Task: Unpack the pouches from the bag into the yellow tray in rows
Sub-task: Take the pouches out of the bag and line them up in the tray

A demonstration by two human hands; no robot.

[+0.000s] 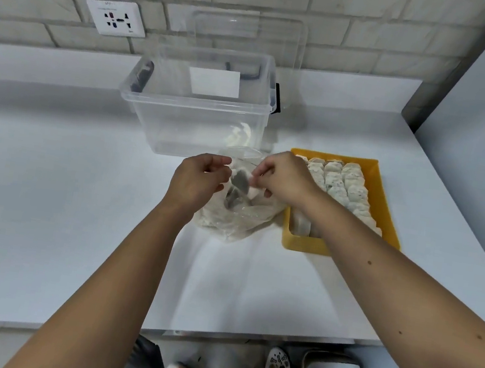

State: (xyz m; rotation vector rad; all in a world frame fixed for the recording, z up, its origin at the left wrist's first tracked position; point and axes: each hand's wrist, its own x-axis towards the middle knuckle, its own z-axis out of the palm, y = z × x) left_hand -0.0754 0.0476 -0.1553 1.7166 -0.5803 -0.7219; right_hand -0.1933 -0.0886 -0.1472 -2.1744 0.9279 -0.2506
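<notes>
a person's left hand (197, 177) curls its fingers round the rim of the clear bag (236, 219), holding the mouth open. the right hand (282, 178) pinches a pale pouch (254, 187) just above the opening. the bag sits on the white table (60, 205), its right edge touching the yellow tray (383, 203). rows of pouches (339, 185) fill the tray's far and right side; the right forearm hides part of its near end. a clear bin (195, 114) stands just behind the bag. the tabletop stretches wide to the bag's left, and its front edge lies under the forearms.
</notes>
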